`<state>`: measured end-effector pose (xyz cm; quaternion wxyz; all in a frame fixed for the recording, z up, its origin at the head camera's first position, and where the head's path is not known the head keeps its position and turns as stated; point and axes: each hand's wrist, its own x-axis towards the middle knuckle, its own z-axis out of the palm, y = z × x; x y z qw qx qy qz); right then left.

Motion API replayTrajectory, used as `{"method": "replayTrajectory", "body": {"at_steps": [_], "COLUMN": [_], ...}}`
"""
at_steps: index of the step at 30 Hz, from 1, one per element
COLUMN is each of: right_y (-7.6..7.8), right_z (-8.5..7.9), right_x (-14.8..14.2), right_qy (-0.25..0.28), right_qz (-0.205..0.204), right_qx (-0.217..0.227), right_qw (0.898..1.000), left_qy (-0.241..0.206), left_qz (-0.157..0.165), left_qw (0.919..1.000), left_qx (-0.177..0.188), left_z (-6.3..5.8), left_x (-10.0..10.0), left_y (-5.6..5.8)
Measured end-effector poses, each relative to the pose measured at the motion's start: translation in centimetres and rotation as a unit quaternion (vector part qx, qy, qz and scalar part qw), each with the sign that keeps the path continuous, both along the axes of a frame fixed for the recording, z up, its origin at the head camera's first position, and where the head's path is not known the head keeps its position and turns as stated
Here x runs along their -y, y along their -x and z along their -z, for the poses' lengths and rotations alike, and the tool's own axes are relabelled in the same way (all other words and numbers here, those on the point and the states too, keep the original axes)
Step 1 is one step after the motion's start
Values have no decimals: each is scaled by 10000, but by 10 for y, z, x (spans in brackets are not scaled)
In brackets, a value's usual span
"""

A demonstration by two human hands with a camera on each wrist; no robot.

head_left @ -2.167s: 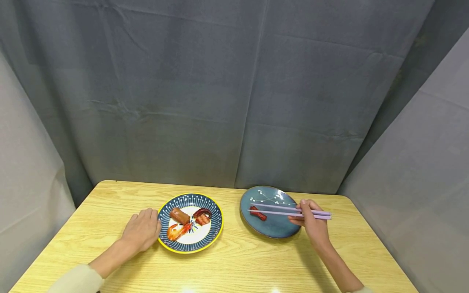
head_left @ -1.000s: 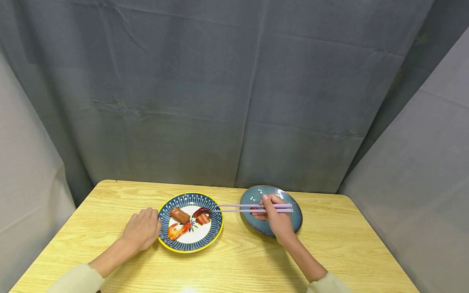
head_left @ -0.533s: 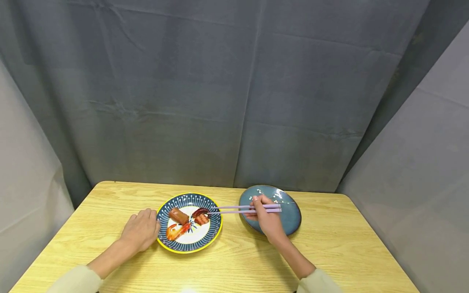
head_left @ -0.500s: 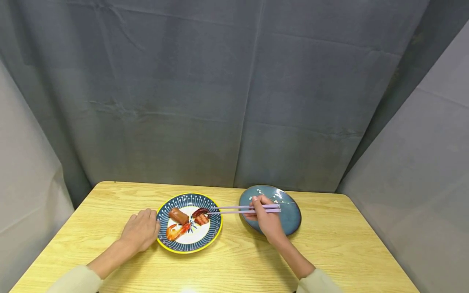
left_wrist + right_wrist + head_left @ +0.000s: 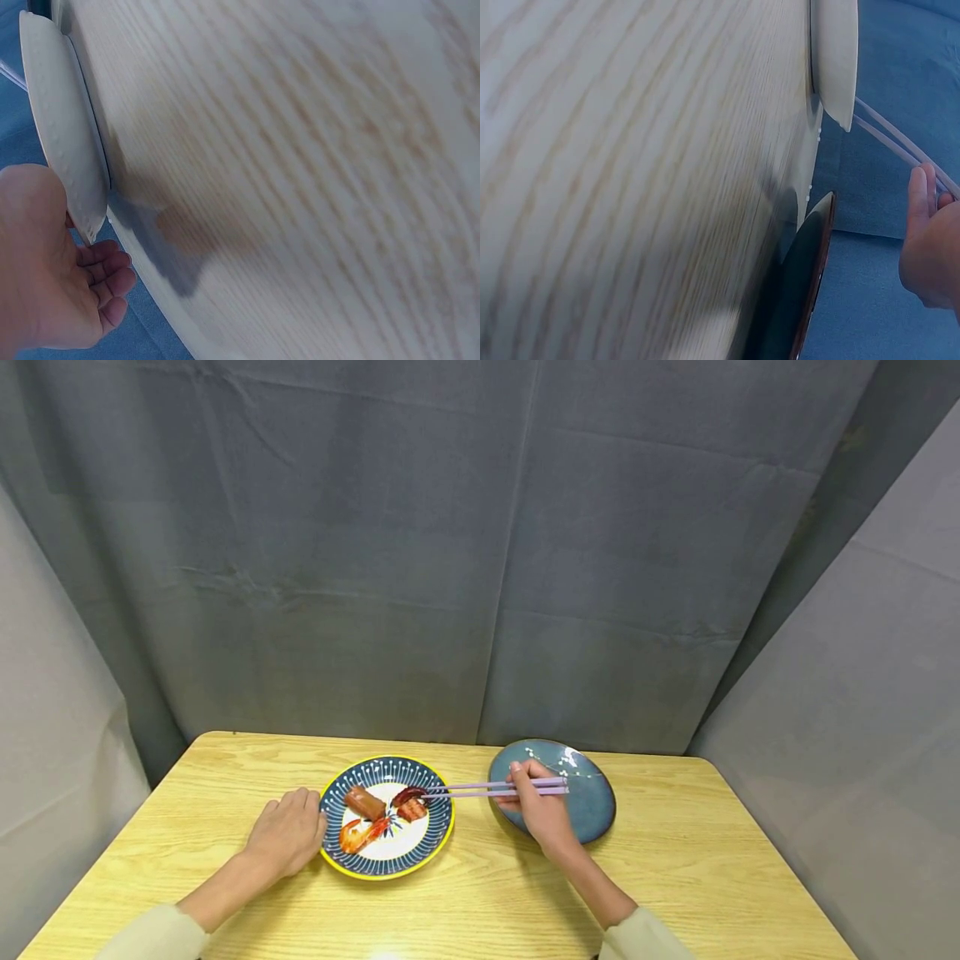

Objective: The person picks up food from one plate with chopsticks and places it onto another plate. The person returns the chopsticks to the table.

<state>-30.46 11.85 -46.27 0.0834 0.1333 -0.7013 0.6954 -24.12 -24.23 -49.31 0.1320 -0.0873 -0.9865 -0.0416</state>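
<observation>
In the head view, my right hand [image 5: 542, 810] holds a pair of lilac chopsticks [image 5: 480, 785] above the blue plate [image 5: 588, 814]. Their tips reach over the patterned plate [image 5: 386, 866] to a curled dark red piece [image 5: 409, 794], which looks like an octopus tentacle; whether they grip it I cannot tell. Beside that piece lie a ridged reddish-brown piece [image 5: 412, 811], a brown roll-shaped piece [image 5: 365, 803] and a shrimp [image 5: 363, 836]. My left hand [image 5: 287, 831] is at the patterned plate's left rim; the left wrist view shows its curled fingers [image 5: 112, 277] and thumb holding that rim.
Both plates stand on a light wooden table [image 5: 480, 910]. A grey curtain [image 5: 360, 568] hangs behind it, with pale cloth [image 5: 862, 710] at the sides. The blue plate's left part is covered by my right hand.
My right hand has moved left with the chopsticks, from over the blue plate to the patterned plate. The red piece on the blue plate is now hidden by the hand. My left hand stays put.
</observation>
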Motion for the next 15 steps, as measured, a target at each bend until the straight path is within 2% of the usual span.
{"method": "replayTrajectory", "body": {"at_steps": [15], "right_y": [2], "right_z": [2], "right_x": [9], "right_qy": [-146], "right_qz": [-106], "right_qx": [59], "right_qw": [9998], "left_qy": [-33], "left_qz": [-43], "left_qw": [10000], "left_qx": [46], "left_z": [1], "left_x": [0], "left_y": [1]}}
